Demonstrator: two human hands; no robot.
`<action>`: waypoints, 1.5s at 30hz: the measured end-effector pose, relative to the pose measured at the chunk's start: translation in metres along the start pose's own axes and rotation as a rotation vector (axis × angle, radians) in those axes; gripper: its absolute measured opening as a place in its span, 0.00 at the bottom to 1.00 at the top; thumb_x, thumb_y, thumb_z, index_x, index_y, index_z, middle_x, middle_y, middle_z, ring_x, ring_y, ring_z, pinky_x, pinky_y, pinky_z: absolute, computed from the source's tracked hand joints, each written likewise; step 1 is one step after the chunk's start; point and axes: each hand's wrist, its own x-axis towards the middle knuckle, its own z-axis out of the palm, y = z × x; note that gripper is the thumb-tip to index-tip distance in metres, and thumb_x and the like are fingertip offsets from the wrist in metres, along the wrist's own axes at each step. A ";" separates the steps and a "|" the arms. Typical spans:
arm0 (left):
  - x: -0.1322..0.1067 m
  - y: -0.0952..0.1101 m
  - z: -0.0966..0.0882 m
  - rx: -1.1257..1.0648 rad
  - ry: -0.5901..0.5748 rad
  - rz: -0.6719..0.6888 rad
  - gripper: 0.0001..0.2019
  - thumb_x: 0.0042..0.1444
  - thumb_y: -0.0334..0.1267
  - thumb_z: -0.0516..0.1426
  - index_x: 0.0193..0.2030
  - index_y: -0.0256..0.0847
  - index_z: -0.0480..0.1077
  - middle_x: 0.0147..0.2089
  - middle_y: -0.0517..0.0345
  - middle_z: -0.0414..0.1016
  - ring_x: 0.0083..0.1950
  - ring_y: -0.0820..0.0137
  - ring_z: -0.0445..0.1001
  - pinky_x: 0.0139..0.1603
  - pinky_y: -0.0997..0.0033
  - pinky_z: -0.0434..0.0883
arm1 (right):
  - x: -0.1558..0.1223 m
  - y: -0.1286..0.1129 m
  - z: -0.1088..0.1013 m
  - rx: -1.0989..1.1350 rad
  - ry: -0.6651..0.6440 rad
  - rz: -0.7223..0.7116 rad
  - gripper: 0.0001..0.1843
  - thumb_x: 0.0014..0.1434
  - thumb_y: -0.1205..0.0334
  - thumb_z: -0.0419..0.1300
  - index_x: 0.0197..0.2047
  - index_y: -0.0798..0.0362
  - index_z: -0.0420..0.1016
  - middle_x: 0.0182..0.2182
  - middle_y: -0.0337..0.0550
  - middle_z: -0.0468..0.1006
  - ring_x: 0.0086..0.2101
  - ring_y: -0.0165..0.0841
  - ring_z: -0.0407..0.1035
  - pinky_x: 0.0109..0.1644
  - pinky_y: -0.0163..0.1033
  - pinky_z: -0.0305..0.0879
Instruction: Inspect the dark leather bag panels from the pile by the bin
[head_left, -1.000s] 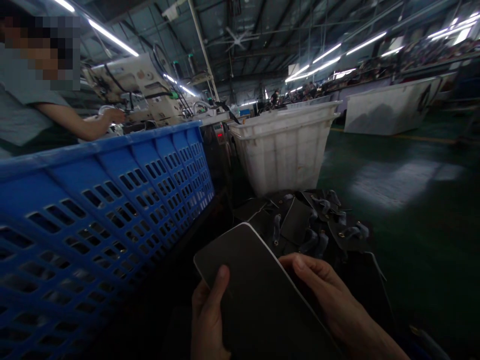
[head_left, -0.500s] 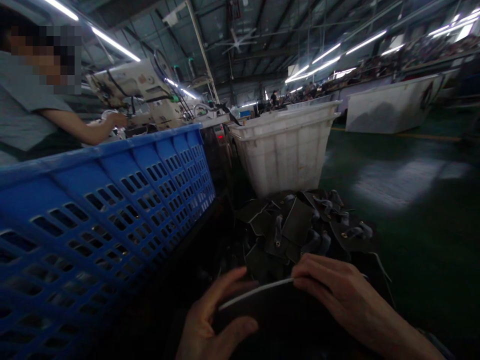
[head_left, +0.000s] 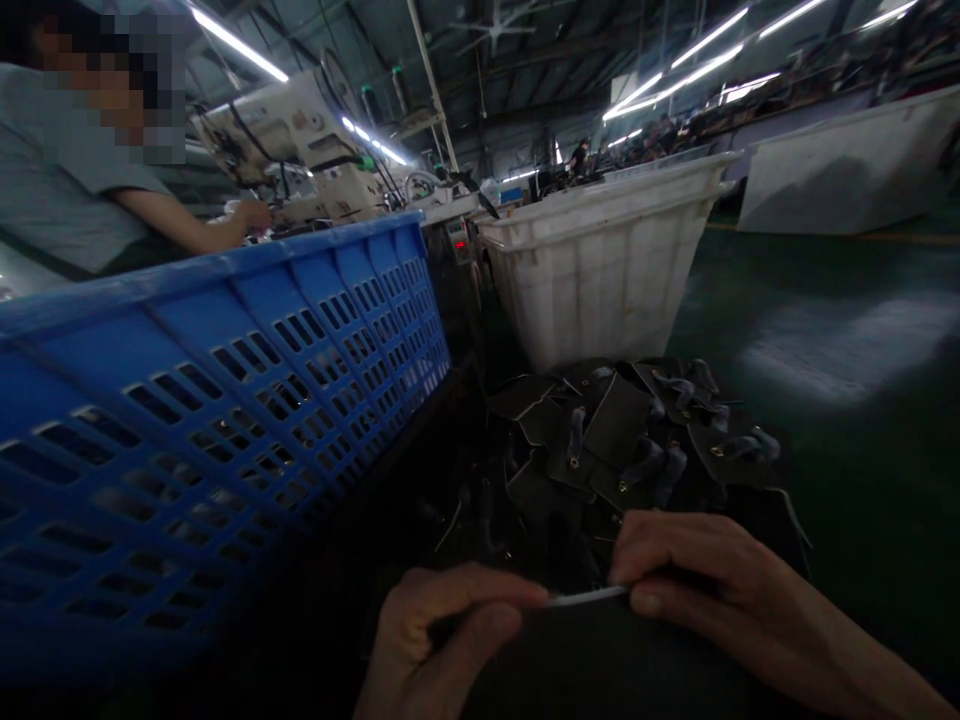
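Observation:
A dark flat panel [head_left: 600, 655] with a thin white edge lies low in front of me, its lower part lost in shadow. My left hand [head_left: 442, 625] is closed, with thumb and fingers at the left end of the visible white edge. Opposite it, my right hand [head_left: 694, 575] pinches the same edge from the right. A short stretch of white shows between the two hands. Just beyond them is a heap of similar dark pieces [head_left: 615, 430], several with grey fuzzy straps and small brass-coloured rings.
A blue slotted plastic basket [head_left: 225, 300] stands close on my left. Past the heap is a large white tub [head_left: 600, 275]. A co-worker [head_left: 82, 200] sits at a white sewing machine [head_left: 277, 130] behind the basket. Another white bin [head_left: 840, 180] stands farther right on the green floor [head_left: 847, 440].
My left hand has closed from open fingers onto the panel's white edge. My right hand keeps its pinch, now slightly lower and farther right. The whole view has shifted slightly.

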 end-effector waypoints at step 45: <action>0.016 -0.031 -0.017 -0.387 0.186 -0.087 0.12 0.41 0.49 0.61 0.23 0.42 0.71 0.28 0.60 0.77 0.30 0.70 0.73 0.32 0.75 0.68 | -0.004 0.035 -0.029 0.173 0.328 0.324 0.19 0.39 0.53 0.69 0.38 0.46 0.78 0.35 0.39 0.79 0.37 0.37 0.73 0.38 0.39 0.71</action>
